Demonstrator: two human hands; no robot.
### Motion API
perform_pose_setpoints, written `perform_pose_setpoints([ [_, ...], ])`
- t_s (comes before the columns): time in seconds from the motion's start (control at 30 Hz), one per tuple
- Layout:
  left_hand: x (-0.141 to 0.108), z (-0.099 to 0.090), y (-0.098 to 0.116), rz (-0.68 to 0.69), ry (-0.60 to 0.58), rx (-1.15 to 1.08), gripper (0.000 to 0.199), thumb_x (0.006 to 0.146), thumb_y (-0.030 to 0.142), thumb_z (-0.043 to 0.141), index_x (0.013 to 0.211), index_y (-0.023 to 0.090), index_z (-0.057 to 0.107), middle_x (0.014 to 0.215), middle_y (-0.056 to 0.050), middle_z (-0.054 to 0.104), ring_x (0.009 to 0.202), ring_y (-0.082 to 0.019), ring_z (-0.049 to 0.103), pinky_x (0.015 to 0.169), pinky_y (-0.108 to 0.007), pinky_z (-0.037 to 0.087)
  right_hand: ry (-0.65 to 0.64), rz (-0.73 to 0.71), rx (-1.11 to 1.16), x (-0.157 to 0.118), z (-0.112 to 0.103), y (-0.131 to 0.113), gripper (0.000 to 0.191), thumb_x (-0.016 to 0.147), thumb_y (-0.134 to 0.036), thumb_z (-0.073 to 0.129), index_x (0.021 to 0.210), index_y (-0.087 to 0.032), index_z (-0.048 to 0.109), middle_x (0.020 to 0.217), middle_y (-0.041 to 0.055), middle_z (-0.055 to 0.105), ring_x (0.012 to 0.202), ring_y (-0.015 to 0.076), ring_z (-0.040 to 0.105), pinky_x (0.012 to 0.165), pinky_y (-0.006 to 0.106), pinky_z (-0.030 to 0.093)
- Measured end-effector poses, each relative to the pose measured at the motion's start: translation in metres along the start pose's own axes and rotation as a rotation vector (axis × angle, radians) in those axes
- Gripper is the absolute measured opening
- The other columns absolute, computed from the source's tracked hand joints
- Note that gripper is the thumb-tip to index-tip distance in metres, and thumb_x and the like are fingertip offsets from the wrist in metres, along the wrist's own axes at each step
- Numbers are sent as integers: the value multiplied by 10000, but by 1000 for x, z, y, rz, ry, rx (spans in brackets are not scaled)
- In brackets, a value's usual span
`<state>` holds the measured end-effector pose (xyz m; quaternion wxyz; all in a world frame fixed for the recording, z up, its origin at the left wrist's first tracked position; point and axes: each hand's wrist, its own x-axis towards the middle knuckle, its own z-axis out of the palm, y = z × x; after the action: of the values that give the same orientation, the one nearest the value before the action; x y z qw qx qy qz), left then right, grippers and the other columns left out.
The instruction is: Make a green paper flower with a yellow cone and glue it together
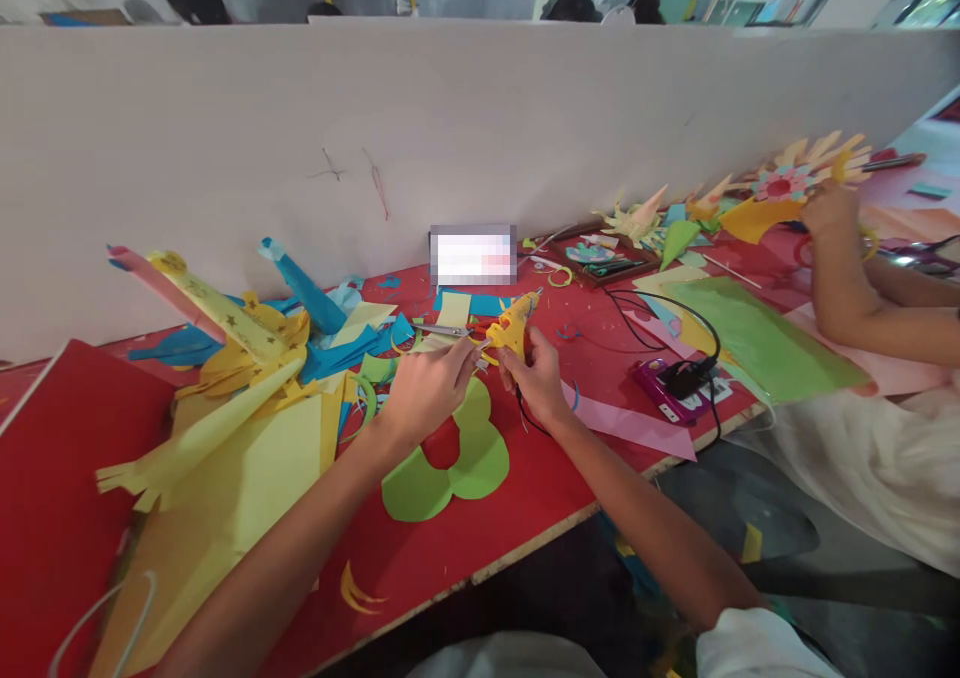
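Note:
My right hand is wrapped round the handle of a yellow hot glue gun, its nozzle pointing up and away to the right. With fingers pinched, my left hand is at the back end of the gun, on what looks like a short pale glue stick at its rear. Below both hands a green paper cutout with rounded lobes lies flat on the red table. Just beyond my left hand are scissors, partly hidden among paper scraps.
Yellow and blue paper sheets and rolled tubes are heaped at left. A purple power box with black plugs sits right, beside a pink strip. A tray and lit screen stand near the white partition. Another person's hand works at right.

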<state>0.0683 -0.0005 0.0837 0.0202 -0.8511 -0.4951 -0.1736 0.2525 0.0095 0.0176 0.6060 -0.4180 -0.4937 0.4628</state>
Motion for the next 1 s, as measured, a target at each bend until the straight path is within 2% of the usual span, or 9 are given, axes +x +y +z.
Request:
perform_pose_setpoints([
  [0.27,0,-1,1,7,-36,-39,324,1128,301,418,1080,196,720,824,-82,808,678,-216,727,558,-309,275,165,-112,-290,-6,-10,16,385,867,-541,754,958,-289,479,592,-97,515,469,151,521,470,272,399],
  [0.4,-1,2,1,22,40,-55,341,1129,342,433,1017,195,719,795,-68,798,633,-195,696,559,-311,264,220,-152,-365,-8,-12,18,391,860,-550,758,945,-294,475,625,-78,521,524,167,535,498,280,415],
  [0.53,-3,6,-2,46,134,-106,289,1104,353,516,960,201,715,770,-48,788,634,-175,682,587,-292,309,225,-179,-391,-9,-13,21,393,867,-555,760,941,-300,471,652,-56,546,556,187,563,505,289,428],
  [0.67,-5,9,-4,46,163,-155,250,1085,338,557,932,205,704,767,-41,782,637,-169,677,596,-278,335,234,-176,-411,-10,-15,25,392,872,-571,753,954,-301,481,676,-44,560,568,196,579,517,300,463],
  [0.77,-3,8,-4,35,131,-281,248,1089,334,541,949,201,697,767,-32,781,645,-163,690,608,-266,366,237,-166,-414,-11,-15,24,387,870,-567,749,978,-298,491,670,-48,560,561,196,580,514,300,467],
  [0.9,1,1,-4,48,8,-516,321,1115,315,464,909,192,677,760,-21,775,631,-138,684,637,-247,423,238,-187,-416,-12,-14,18,386,861,-553,756,958,-294,488,643,-56,550,547,188,572,511,292,436],
  [1.0,3,-2,-2,24,-17,-557,339,1112,306,460,868,192,667,735,-18,761,596,-130,654,626,-246,429,235,-181,-414,-11,-13,17,390,861,-558,753,944,-298,475,637,-61,530,542,185,552,509,290,426],
])
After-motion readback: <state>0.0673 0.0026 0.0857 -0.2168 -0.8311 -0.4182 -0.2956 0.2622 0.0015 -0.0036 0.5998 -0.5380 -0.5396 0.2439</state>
